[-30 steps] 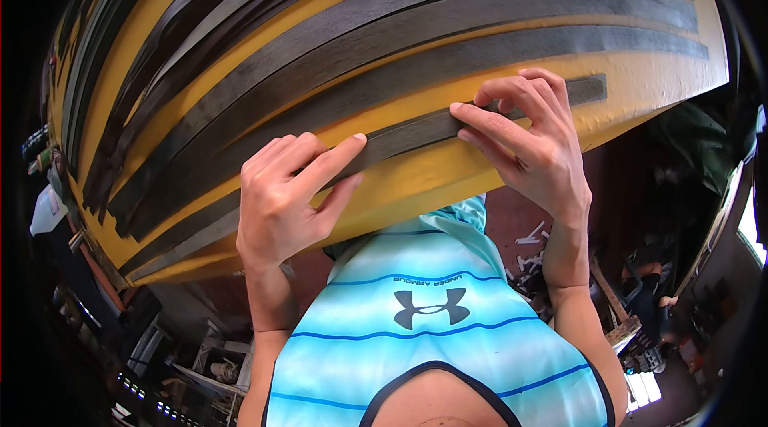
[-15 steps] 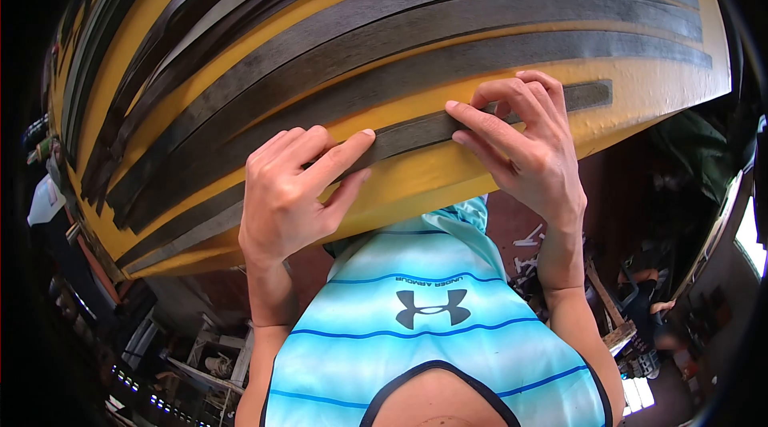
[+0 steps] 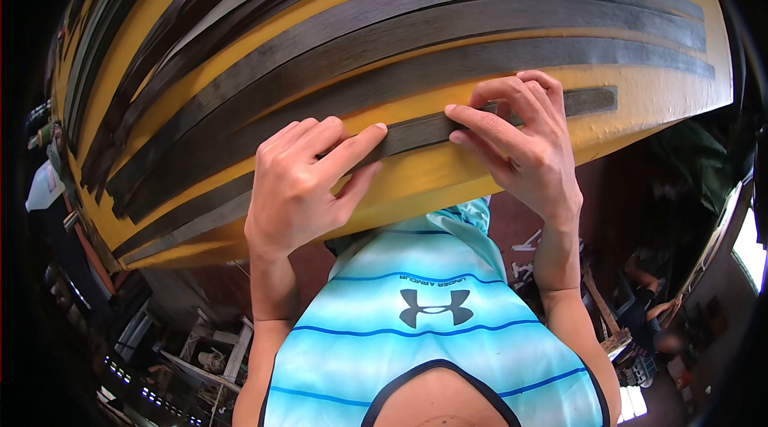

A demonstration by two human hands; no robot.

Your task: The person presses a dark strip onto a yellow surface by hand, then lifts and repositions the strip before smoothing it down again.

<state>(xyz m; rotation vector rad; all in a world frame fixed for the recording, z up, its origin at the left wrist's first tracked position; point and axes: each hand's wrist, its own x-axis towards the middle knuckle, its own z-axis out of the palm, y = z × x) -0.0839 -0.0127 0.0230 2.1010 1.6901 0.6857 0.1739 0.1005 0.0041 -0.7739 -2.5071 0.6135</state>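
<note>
A long, thin dark strip (image 3: pixel 416 133) lies along the near edge of a yellow table top (image 3: pixel 640 111). My left hand (image 3: pixel 304 187) grips it, with the index finger laid on top and the thumb just below. My right hand (image 3: pixel 520 147) pinches the same strip further right, fingertips curled over its upper edge. A short stretch of the strip shows between the hands, and its right end (image 3: pixel 590 99) sticks out past my right hand. My striped light-blue shirt (image 3: pixel 432 323) fills the bottom of the view.
Several more dark strips (image 3: pixel 448 31) lie side by side across the yellow top, fanning out to the left. Below the table are wooden frames (image 3: pixel 220 355) at the lower left. White scraps (image 3: pixel 524 255) lie on the floor, and another person (image 3: pixel 652 311) is at the lower right.
My left hand has slid a little to the right along the strip, closing the gap to my right hand. My right hand has stayed in place on the strip.
</note>
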